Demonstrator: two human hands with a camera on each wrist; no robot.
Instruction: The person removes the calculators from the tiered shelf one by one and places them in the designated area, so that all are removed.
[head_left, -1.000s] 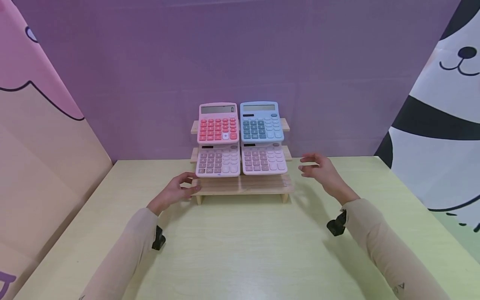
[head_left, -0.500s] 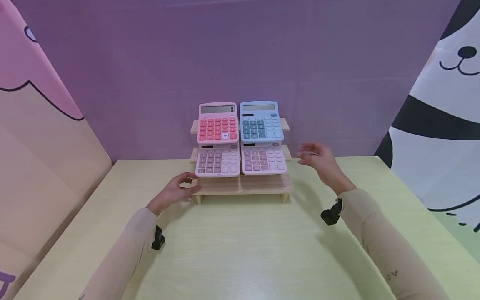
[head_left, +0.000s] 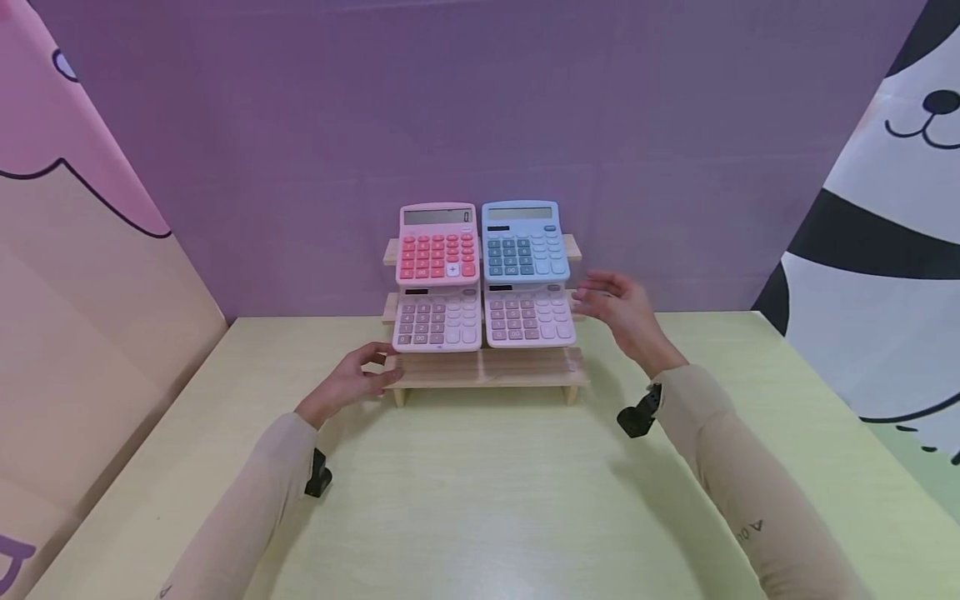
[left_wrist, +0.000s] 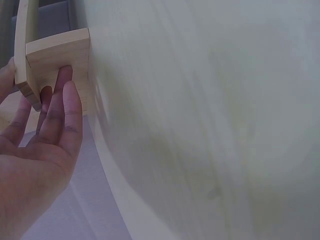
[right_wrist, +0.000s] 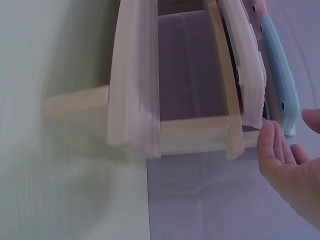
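Observation:
A tiered wooden stand [head_left: 486, 377] bears two pairs of desk calculators. On the upper tier are a pink calculator [head_left: 437, 243] showing 0 and a blue calculator [head_left: 525, 242]. Below lie two pale pink calculators, the left one [head_left: 437, 321] and the right one [head_left: 528, 317], their tops hidden behind the upper pair. My left hand [head_left: 348, 383] grips the left end of the lowest shelf; in the left wrist view its fingers [left_wrist: 65, 112] reach under the board [left_wrist: 25, 55]. With fingers extended, my right hand [head_left: 622, 317] is beside the right pale calculator; whether it touches is unclear.
The stand is on a light wooden table [head_left: 480, 500], close to its back edge. Behind hangs a purple cloth [head_left: 480, 100], with a pink-and-beige cartoon panel [head_left: 82, 267] to the left and a panda panel [head_left: 885, 275] to the right.
My right hand has moved left and slightly up, closer to the stand and the right-hand calculators. The left hand keeps its grip on the shelf end; the calculators stay in place.

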